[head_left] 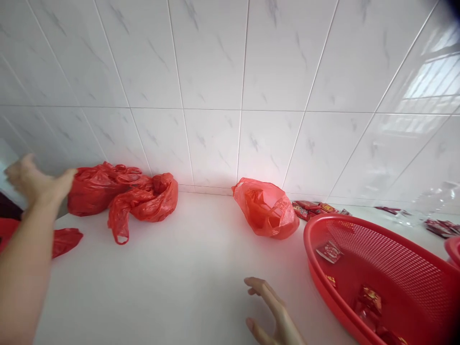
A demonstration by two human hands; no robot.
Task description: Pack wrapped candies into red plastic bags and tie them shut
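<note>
My left hand (34, 181) reaches out to the far left, fingers spread, right beside a heap of crumpled red plastic bags (122, 196) lying against the tiled wall; it holds nothing that I can see. My right hand (275, 311) hovers low over the white counter (179, 278) with its fingers loosely apart and empty, just left of a red mesh basket (377, 268). The basket holds several small red packets (328, 251).
A partly filled red plastic bag (268, 208) stands near the wall at centre. More red packets (316, 208) lie along the wall behind the basket. Another flat red bag (64, 239) lies at the left edge. A second red basket rim (453, 249) shows at far right.
</note>
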